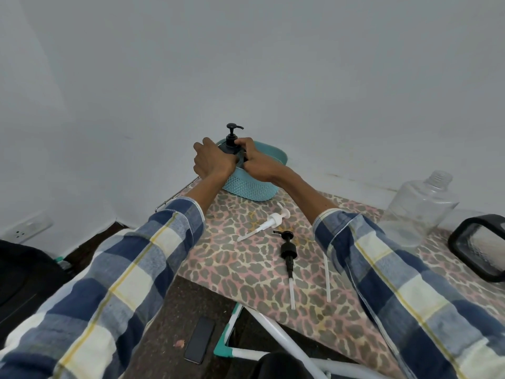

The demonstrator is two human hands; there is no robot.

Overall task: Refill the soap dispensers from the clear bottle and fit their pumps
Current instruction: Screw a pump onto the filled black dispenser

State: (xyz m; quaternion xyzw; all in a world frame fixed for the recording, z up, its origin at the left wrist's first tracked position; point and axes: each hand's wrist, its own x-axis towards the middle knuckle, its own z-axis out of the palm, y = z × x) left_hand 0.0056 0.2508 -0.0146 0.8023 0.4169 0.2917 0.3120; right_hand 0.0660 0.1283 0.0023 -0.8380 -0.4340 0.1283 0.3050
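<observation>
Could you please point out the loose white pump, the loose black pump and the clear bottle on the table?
white pump (269, 223): head view, on its collar.
black pump (288, 251): head view, on its screw cap.
clear bottle (420, 209): head view, on its body.

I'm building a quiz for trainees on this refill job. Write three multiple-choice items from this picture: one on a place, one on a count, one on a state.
1. Where does the dark dispenser stand?
A in the teal basket
B on the floor
C beside the clear bottle

2. How many loose pumps lie on the table?
A one
B two
C four

3. What is the state of the clear bottle?
A capped
B lying down
C upright, uncapped

Key:
1 A: dark dispenser sits inside teal basket, both hands on it.
2 B: white pump and black pump.
3 C: clear bottle shows bare neck threads.
</observation>
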